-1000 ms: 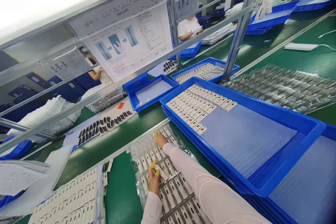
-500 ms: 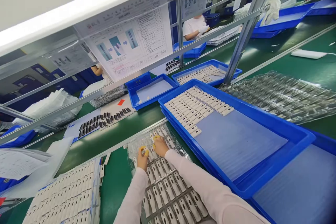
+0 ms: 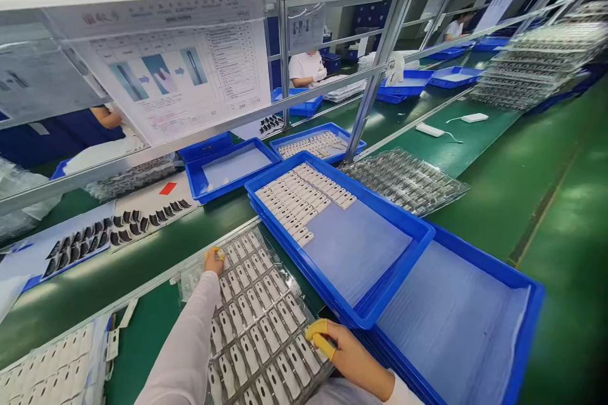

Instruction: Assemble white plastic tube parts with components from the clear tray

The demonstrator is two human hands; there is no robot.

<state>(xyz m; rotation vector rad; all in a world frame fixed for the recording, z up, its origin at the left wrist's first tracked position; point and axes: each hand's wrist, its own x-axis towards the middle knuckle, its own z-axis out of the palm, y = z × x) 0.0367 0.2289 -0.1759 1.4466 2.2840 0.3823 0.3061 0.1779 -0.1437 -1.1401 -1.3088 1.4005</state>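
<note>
If the left hand (image 3: pixel 215 261), curled far left, or right hand (image 3: pixel 349 351), near right, tilts the clear tray (image 3: pixel 291 281), white parts (image 3: pixel 249 357) may slide out; both grips unclear.

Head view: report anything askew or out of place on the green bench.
A slim, white, oblong piece lies slanted on the green bench, just beyond the tidy rows of white pieces at lower left. It looks odd because it sits outside their alignment.

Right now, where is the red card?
In the head view, the red card lies left of centre, just beyond the black curved pieces and left of a blue tray.
</note>
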